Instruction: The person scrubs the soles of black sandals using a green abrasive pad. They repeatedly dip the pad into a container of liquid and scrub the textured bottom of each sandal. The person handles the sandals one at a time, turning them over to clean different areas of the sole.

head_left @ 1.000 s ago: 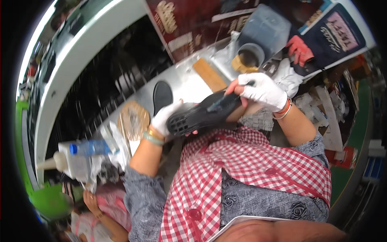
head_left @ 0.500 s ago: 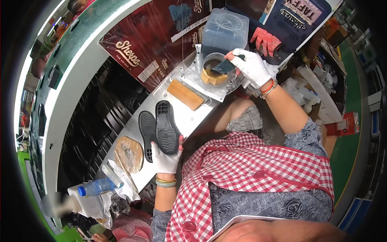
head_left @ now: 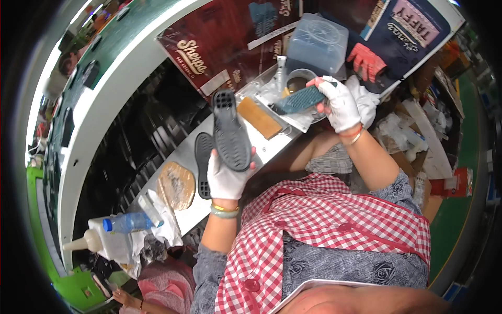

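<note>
My left hand (head_left: 227, 178), in a white glove with bare fingertips, is closed around the heel end of a black shoe sole (head_left: 232, 141), which is raised and slightly tilted. A second black shoe sole (head_left: 204, 165) lies on the bench beside it, partly hidden by that hand. My right hand (head_left: 340, 104), gloved the same way, grips a flat dark-teal brush (head_left: 303, 100) with a dark tip. The brush is in front of a clear round tub (head_left: 301, 75) holding brownish liquid, and covers part of it. Whether the two touch, I cannot tell.
On the narrow metal bench lie a tan block (head_left: 259, 118) and a round plastic-wrapped tan pad (head_left: 176, 186). A translucent container (head_left: 318, 43) and a red glove (head_left: 366, 62) are at the back. A blue-capped bottle (head_left: 128, 223) lies left, near another person's arm (head_left: 151, 307).
My left hand has lifted one sole off the bench, away from the other. The brush in my right hand has come away from the tub and turned flatter. The whole view has shifted slightly.
</note>
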A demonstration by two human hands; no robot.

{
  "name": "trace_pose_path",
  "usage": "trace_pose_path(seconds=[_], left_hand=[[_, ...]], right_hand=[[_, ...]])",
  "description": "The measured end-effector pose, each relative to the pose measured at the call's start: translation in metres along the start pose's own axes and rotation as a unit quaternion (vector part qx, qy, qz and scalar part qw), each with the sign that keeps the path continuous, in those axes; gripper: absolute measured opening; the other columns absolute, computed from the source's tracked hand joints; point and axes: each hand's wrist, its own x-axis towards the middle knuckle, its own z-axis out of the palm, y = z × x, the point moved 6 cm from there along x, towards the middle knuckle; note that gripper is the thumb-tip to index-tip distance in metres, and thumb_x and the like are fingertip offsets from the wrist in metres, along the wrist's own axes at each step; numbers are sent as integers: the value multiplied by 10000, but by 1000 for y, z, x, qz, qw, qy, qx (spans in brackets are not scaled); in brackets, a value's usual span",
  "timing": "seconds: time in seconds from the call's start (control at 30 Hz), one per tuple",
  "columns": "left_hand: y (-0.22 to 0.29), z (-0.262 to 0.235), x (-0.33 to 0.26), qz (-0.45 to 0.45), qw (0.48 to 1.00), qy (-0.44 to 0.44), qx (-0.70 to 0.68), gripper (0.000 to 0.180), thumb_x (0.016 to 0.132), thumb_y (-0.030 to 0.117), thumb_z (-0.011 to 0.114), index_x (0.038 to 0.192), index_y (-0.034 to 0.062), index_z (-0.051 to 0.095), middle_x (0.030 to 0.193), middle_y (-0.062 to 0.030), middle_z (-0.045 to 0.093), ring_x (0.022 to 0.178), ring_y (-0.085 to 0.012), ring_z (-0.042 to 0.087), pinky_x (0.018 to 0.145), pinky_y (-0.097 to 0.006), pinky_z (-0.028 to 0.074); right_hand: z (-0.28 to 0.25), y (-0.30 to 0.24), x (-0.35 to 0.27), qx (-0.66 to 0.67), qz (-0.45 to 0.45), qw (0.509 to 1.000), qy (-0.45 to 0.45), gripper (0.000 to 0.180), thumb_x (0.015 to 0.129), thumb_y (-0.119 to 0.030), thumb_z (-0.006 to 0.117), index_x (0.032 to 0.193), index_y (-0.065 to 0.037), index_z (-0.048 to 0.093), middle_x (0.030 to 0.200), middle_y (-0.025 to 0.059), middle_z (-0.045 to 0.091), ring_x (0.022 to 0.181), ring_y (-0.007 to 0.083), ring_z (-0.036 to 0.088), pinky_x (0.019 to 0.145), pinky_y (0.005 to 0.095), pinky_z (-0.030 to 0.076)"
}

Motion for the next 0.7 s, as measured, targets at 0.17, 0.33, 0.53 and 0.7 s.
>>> trace_pose_path(seconds=[0.17,0.33,0.53,0.7], left_hand=[[-7,45,8,16,998,-65,-18,574,877,422,530,1309,59,423,1292,-221,459,1178,-436,443,808,-532,501],[-13,63,8,10,996,-89,-5,617,872,420,549,1329,42,380,1293,-242,438,1171,-413,455,818,-534,508],[-17,63,6,21,995,-82,44,681,840,430,599,1328,20,360,1273,-207,444,1145,-364,478,805,-503,529],[-22,62,8,26,995,-63,69,738,812,445,633,1340,22,339,1269,-191,443,1145,-348,479,806,-474,536]], right_hand=[[78,-18,-38,20,-40,996,-73,226,917,-261,513,919,-59,613,730,17,625,551,66,577,454,162,386],[99,-15,-45,22,-36,993,-110,197,922,-206,525,948,-41,629,740,22,633,579,61,606,473,151,387],[100,-9,-47,29,-20,993,-114,193,921,-178,526,955,-19,629,756,36,628,585,73,610,458,174,446],[99,-6,-49,25,-39,996,-72,193,928,-177,521,969,-15,616,720,32,634,567,64,592,467,164,400]])
